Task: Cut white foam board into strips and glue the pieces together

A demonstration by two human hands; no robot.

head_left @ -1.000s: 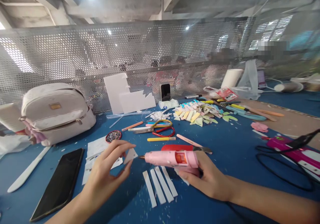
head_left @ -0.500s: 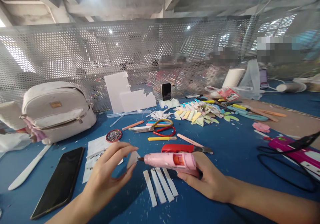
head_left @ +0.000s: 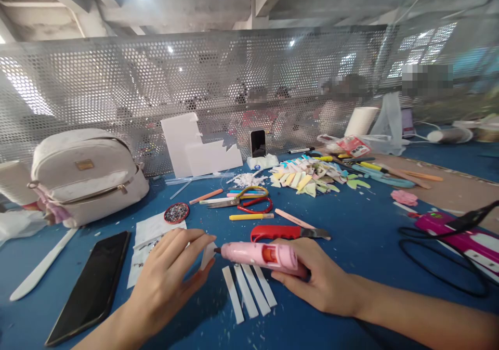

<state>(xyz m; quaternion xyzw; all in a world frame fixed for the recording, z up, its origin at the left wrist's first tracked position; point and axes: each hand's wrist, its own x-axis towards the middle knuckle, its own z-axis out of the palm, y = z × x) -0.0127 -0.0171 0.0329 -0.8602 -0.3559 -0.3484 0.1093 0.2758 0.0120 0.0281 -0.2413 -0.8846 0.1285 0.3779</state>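
My left hand point(head_left: 167, 280) pinches a small white foam piece point(head_left: 208, 255) between thumb and fingers, just above the blue table point(head_left: 351, 235). My right hand point(head_left: 317, 282) grips a pink glue gun point(head_left: 261, 254), held level with its nozzle touching the white piece. Several white foam strips point(head_left: 249, 295) lie side by side on the table right below the gun. A red-handled utility knife point(head_left: 288, 232) rests just behind the gun.
A black phone point(head_left: 91, 285) and a white strip point(head_left: 41, 269) lie at left, a white backpack point(head_left: 83, 176) behind them. Scissors point(head_left: 241, 199), pens and coloured foam scraps point(head_left: 307, 176) fill the middle. A black cable point(head_left: 440, 267) and magenta device point(head_left: 456, 233) sit at right.
The glue gun's nozzle has moved left and down until it meets the white piece. My left hand has lowered slightly and closed more tightly round the piece.
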